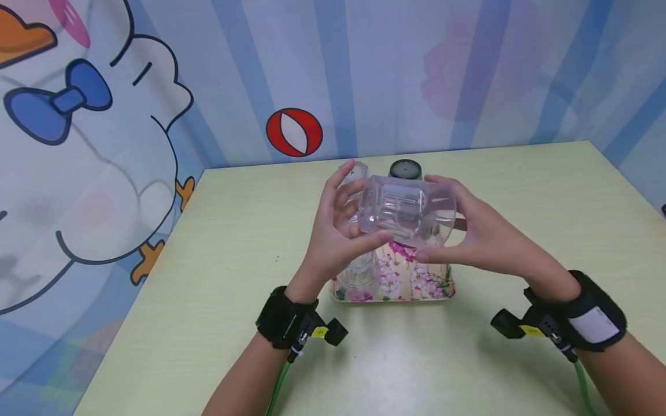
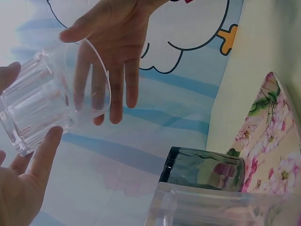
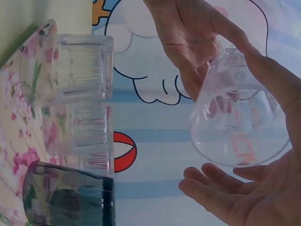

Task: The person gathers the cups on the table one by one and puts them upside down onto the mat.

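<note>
A clear faceted cup (image 1: 408,211) is held sideways above a floral tray (image 1: 392,294), its wide mouth toward the right. My left hand (image 1: 340,225) grips it near the base, the thumb on the near side. At the rim is my right hand (image 1: 478,231); its fingers look straight and spread in the left wrist view (image 2: 115,52), with the thumb by the rim. Reddish lettering-like marks show through the cup (image 3: 240,127) in the right wrist view. On the tray stand upside-down clear cups (image 3: 82,70) and a dark grey cup (image 3: 68,197).
The pale wooden table (image 1: 250,242) carries the tray near its middle. A printed backdrop (image 1: 385,75) with cartoon figures rises along the back and left. Black wrist straps (image 1: 286,318) with small cameras and green cables are on both arms.
</note>
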`<state>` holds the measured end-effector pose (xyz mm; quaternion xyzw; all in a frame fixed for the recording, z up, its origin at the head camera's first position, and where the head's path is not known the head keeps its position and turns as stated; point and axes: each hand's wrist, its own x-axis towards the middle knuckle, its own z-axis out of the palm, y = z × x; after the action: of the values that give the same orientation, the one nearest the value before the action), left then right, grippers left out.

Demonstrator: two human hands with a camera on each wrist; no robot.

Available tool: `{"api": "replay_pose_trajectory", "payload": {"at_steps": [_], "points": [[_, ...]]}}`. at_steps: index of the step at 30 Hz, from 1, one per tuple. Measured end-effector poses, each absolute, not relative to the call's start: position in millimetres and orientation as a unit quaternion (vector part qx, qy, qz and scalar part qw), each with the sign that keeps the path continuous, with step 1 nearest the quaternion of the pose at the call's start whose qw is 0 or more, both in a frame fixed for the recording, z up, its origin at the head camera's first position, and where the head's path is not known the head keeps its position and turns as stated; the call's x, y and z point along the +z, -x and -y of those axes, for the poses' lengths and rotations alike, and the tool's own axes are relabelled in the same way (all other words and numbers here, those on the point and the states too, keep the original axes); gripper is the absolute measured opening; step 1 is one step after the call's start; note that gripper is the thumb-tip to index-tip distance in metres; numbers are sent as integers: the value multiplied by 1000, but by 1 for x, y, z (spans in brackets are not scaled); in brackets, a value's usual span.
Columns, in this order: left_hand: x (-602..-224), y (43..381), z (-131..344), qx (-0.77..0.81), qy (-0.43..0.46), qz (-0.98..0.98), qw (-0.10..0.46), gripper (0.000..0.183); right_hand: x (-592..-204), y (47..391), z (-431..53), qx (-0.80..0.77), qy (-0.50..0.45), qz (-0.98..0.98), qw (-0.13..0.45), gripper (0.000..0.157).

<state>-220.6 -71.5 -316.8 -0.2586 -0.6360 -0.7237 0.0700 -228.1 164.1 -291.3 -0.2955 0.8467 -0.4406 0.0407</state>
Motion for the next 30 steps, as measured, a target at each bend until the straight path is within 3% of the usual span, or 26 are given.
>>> {"api": "replay_pose_trajectory", "payload": {"at_steps": [4,14,30], "points": [[-318,220,71,-723,256,639,66,106,-277,224,-165,-402,317,-859,-7,107],[-322,219,70,-709,265,649,71,108,-247,220,-154,-261,432,-856,-111,99],[-323,215,70,-699,256,664,66,107,-230,220,-139,-162,454,-873,-71,91]]}}
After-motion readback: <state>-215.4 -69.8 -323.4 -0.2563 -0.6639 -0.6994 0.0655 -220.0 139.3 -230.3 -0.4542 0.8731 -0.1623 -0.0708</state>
